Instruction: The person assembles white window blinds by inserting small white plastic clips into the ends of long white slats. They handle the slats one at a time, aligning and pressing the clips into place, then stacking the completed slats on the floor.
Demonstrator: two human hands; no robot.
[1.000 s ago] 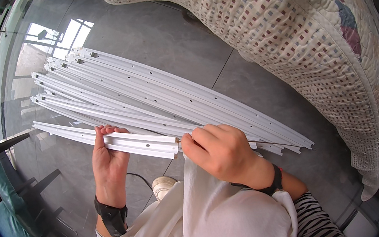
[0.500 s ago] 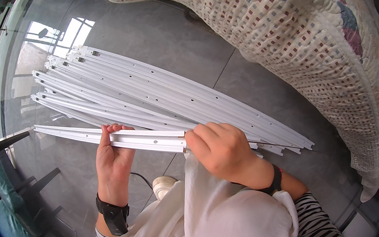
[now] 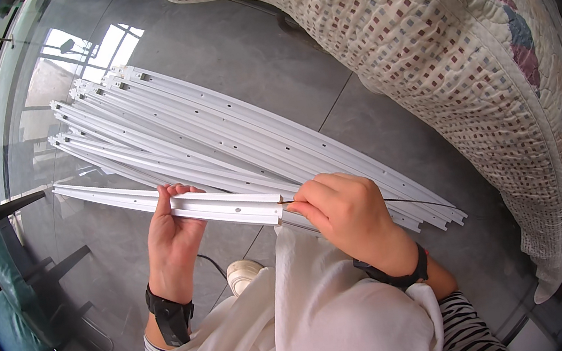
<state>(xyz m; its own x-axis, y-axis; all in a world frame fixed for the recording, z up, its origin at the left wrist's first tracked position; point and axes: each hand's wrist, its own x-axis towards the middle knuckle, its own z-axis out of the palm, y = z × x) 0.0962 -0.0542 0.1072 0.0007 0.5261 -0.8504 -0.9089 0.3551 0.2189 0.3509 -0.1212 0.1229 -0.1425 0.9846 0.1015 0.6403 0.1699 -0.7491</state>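
Note:
My left hand [image 3: 177,234] is wrapped round a long white channel-shaped strip [image 3: 222,207] with small holes, its far end slanting down to the left. At the strip's near end, my right hand [image 3: 345,213] pinches a thin dark wire [image 3: 410,200]. One end of the wire meets the strip's open end; the rest trails out to the right behind the hand. How far it runs inside the strip is hidden. Beyond both hands, a fanned pile of similar white strips [image 3: 219,127] lies on the grey floor.
A checked, quilted cover [image 3: 413,54] hangs along the right. At the left stands a dark frame with green cloth [image 3: 14,313] on it. Glossy grey tiles [image 3: 230,48] make up the floor. A dark cable [image 3: 213,262] lies near my white shoe [image 3: 243,275].
My right hand has drawn back to the right from the strip's end, bringing the thin wire into view. The left hand still grips the strip, shifted slightly right.

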